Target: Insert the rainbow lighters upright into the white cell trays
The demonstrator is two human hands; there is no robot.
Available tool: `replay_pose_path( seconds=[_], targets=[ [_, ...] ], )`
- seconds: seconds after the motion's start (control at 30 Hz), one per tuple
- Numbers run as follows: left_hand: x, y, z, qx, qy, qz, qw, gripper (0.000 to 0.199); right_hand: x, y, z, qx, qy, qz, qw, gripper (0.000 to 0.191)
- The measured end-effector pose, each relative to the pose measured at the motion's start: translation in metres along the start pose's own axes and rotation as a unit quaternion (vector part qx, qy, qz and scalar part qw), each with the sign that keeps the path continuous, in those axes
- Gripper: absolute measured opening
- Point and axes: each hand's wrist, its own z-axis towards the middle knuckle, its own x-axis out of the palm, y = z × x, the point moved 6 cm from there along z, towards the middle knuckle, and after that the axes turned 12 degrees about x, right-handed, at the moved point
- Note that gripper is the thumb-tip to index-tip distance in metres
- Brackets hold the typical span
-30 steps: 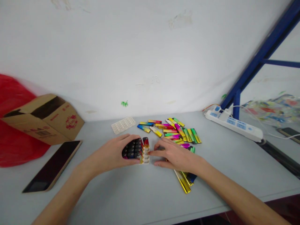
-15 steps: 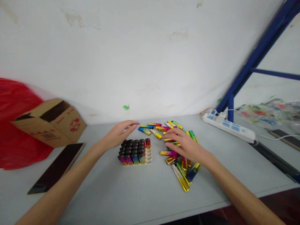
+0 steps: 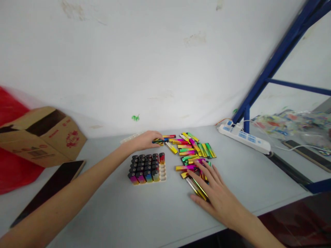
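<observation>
My left hand (image 3: 148, 141) is at the back of the table. Its fingers are curled and pinched at a blue lighter casing (image 3: 159, 141), partly hidden under the fingertips. My right hand (image 3: 216, 196) lies spread and open over the front of a loose pile of shiny multicoloured lighter casings (image 3: 190, 152), fingertips touching some of them. Between the hands stands a white slotted tray (image 3: 162, 172). Rows of upright lighters with black tops (image 3: 144, 165) fill most of it, and several slots on its right side show bare.
A cardboard box (image 3: 51, 137) and red plastic bag (image 3: 15, 172) stand at the left, with a dark flat tablet-like object (image 3: 57, 186) before them. Along the back right lies a white power strip (image 3: 244, 137). A blue metal frame (image 3: 261, 79) rises beside it. Behind the table is a wall.
My left hand has moved right and down onto the casings at the back, its fingers closing. My right hand has slid toward the front of the pile and spread out. The view has shifted slightly.
</observation>
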Motion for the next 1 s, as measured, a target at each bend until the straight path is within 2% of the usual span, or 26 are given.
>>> replay_pose_path(
  seconds=[0.1,0.27,0.57,0.83,1.0],
  targets=[
    [0.005,0.001,-0.006,-0.015,-0.033,0.009,0.999,0.032,0.001,-0.011,0.016,0.009,-0.019,-0.002,1.000,0.064],
    [0.012,0.003,-0.017,-0.036,-0.064,0.004,0.997,0.031,0.001,-0.024,0.033,-0.016,-0.027,0.004,0.999,0.066],
    [0.008,0.005,-0.033,-0.069,-0.090,-0.030,0.993,0.035,-0.001,-0.026,0.045,-0.050,-0.042,0.022,0.998,0.070],
    [0.008,0.009,-0.058,-0.143,-0.131,-0.202,0.960,0.061,-0.003,-0.019,0.062,-0.069,-0.042,0.021,0.997,0.080],
    [-0.005,0.003,-0.070,-0.182,-0.167,-0.235,0.940,0.072,-0.004,-0.018,0.062,-0.067,-0.072,0.025,0.995,0.078]
  ],
)
